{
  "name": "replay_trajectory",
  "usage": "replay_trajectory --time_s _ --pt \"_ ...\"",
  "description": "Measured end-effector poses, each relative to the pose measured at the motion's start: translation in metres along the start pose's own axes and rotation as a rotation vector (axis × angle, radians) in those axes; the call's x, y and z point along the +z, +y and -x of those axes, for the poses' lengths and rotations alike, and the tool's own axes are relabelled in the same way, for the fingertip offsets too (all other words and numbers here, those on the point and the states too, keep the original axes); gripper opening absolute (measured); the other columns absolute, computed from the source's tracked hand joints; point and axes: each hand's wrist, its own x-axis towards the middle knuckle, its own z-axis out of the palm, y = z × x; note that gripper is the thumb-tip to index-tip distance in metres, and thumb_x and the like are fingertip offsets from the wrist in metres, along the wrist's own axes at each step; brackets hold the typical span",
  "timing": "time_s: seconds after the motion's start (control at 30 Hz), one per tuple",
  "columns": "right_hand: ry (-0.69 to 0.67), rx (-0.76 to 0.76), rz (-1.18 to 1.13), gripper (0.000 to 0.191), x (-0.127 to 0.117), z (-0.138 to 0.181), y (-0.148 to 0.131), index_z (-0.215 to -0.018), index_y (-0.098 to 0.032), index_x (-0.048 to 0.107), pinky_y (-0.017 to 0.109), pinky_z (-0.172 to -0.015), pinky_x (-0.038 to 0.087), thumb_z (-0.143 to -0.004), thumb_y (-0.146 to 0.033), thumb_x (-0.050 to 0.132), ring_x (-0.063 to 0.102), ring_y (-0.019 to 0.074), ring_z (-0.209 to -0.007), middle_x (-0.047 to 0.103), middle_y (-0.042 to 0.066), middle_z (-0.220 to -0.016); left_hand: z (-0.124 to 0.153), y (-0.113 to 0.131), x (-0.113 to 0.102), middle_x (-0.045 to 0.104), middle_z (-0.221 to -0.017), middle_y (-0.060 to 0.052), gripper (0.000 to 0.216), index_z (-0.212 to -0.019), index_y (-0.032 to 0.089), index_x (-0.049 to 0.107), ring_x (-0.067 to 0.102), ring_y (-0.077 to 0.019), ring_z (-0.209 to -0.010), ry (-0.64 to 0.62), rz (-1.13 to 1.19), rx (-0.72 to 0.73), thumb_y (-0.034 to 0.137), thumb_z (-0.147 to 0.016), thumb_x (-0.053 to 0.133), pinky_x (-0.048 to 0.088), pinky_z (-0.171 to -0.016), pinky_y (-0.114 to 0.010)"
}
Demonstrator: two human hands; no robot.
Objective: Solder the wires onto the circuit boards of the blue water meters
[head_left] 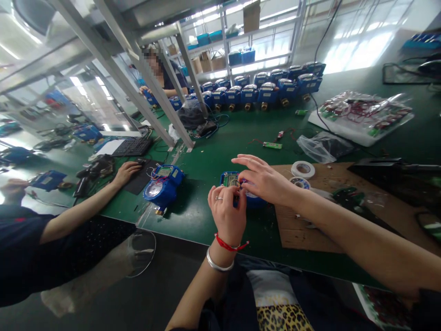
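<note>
A blue water meter (254, 201) with an exposed green circuit board (229, 178) lies on the bench before me, largely covered by my hands. My left hand (227, 211), with a ring, a red cord and a silver bangle at the wrist, is closed at the board's near edge. What its fingertips pinch is hidden. From the right, my right hand (267, 181) reaches over the meter, thumb and index finger pinched on thin wires at the board, other fingers stretched out. A second blue meter (161, 186), its board and wires uncovered, sits to the left.
Tape rolls (303, 170) and pliers (347, 196) lie on a cardboard sheet (287, 230) at right. Behind are a green battery (272, 145), a plastic bag (324, 146) and a row of blue meters (248, 94). A co-worker's hand (128, 174) rests on a mouse at left.
</note>
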Motion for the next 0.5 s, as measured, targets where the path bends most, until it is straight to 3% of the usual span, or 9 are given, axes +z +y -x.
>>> replay_trajectory --time_s 0.13,0.33,0.5 --pt "0.052 -0.037 0.060 0.017 0.001 0.000 0.002 -0.092 -0.016 0.067 0.042 -0.117 0.031 -0.094 -0.022 0.051 0.040 0.0217 -0.135 0.056 0.008 -0.135 0.001 -0.003 -0.001 0.067 -0.081 -0.005 0.008 -0.086 0.018 0.063 0.061 -0.0215 -0.090 0.032 0.000 0.057 0.024 -0.090 0.060 0.042 -0.099 -0.043" --pt "-0.093 -0.071 0.198 0.029 -0.006 0.000 0.008 -0.102 -0.014 0.066 0.030 -0.117 0.026 -0.101 -0.024 0.039 0.034 0.0165 -0.139 0.055 0.005 -0.138 0.003 -0.026 0.011 0.068 -0.085 -0.009 0.011 -0.087 0.017 0.067 0.061 -0.0262 -0.095 0.066 0.023 0.072 0.028 -0.086 0.064 0.048 -0.092 -0.043" --pt "-0.147 -0.085 0.196 0.028 -0.008 0.003 0.008 -0.109 -0.014 0.065 0.032 -0.116 0.027 -0.100 -0.024 0.041 0.037 0.0178 -0.137 0.055 0.005 -0.138 0.006 -0.030 0.011 0.068 -0.089 -0.009 0.015 -0.090 0.018 0.068 0.060 -0.0273 -0.098 0.051 0.072 0.035 0.032 -0.087 0.063 0.047 -0.091 -0.042"
